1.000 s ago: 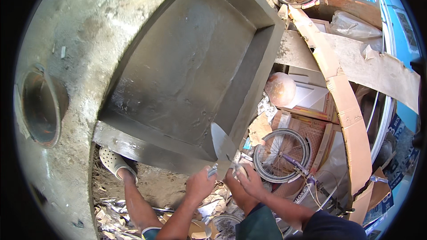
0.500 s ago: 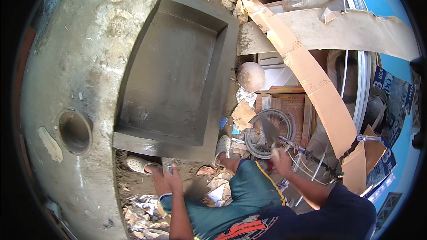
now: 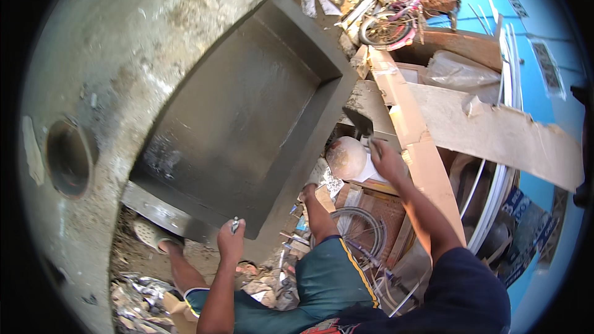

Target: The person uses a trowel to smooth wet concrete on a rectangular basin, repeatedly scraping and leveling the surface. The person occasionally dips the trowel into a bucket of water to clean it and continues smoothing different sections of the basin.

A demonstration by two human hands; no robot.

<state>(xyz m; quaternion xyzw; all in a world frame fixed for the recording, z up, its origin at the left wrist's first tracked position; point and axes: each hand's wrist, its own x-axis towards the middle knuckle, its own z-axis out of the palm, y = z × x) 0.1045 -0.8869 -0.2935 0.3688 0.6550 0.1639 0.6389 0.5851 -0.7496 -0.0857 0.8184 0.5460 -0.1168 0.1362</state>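
A wide, shallow rectangular basin (image 3: 223, 117) of smooth grey cement with a raised rim lies in front of me. My right hand (image 3: 387, 162) is closed round the handle of a trowel (image 3: 359, 121), whose dark blade hangs just outside the basin's right rim, above a pale round ball (image 3: 346, 157). My left hand (image 3: 231, 242) is a fist just off the basin's near rim. A small shiny grey piece (image 3: 235, 225) pokes out at its top; the rest of that thing is hidden in the fingers.
A rough concrete slab with a round bucket (image 3: 71, 157) on it runs along the left. Cardboard (image 3: 421, 142), a bicycle wheel (image 3: 356, 232) and boards crowd the right side. Torn paper and rubble lie round my feet; more bicycles (image 3: 393, 21) stand at the far right.
My right hand has lifted the trowel forward from beside the bicycle wheel to above the ball. The view has turned, my right foot has moved forward, and my left hand still grips its small piece.
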